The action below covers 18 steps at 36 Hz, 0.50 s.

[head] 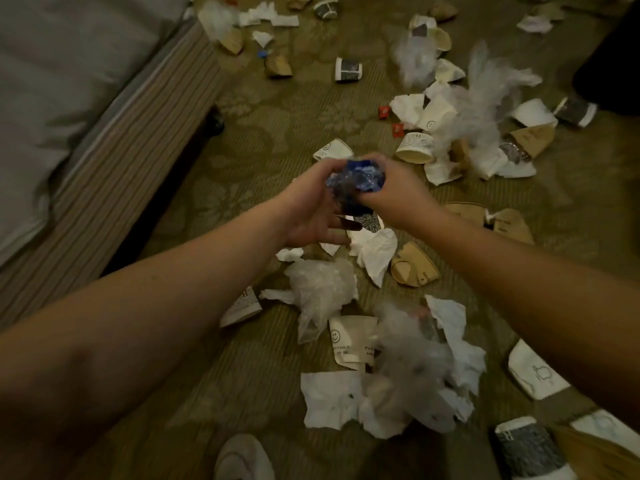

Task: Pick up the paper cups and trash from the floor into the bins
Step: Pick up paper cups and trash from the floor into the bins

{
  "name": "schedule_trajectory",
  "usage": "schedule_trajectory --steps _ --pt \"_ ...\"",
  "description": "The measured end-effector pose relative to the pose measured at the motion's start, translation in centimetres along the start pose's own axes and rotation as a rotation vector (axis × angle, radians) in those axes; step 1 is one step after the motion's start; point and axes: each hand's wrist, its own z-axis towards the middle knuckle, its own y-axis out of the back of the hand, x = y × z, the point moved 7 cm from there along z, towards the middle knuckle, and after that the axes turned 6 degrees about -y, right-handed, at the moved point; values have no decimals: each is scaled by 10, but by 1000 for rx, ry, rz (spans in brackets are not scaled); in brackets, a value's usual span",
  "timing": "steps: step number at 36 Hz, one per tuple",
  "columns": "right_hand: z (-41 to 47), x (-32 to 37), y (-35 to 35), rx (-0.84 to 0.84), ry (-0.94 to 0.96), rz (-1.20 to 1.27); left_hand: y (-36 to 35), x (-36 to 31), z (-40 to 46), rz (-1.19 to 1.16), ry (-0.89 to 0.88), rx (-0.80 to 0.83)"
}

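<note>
Bare forearms, no sleeves — perhaps a pale shoe [244, 457] below.

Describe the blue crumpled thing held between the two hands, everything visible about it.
The blue crumpled wrapper looks like thin, shiny plastic film, scrunched into a loose ball with glossy highlights and darker folds below. It is off the floor, held above the littered carpet. The left hand grips its left side and the right hand curls round its right side, covering part of it. Any print is too blurred to read.
</note>
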Motion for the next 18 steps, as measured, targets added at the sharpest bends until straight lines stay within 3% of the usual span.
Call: schedule_trajectory --steps 4,6,9,14,18 --pt "3 11 -14 6 63 -168 19 -2 -4 -54 -56 -184" --pt "6 16 -32 45 78 -210 20 -2 -8 -66 -83 -176" --pt "8 20 -56 70 108 -174 15 -2 -11 -139 -135 -132" --pt "7 5 -86 153 -20 162 28 14 -21 -185 -114 -121" --pt "-6 0 -115 350 -56 91 44 25 -39 -112 -88 -118"
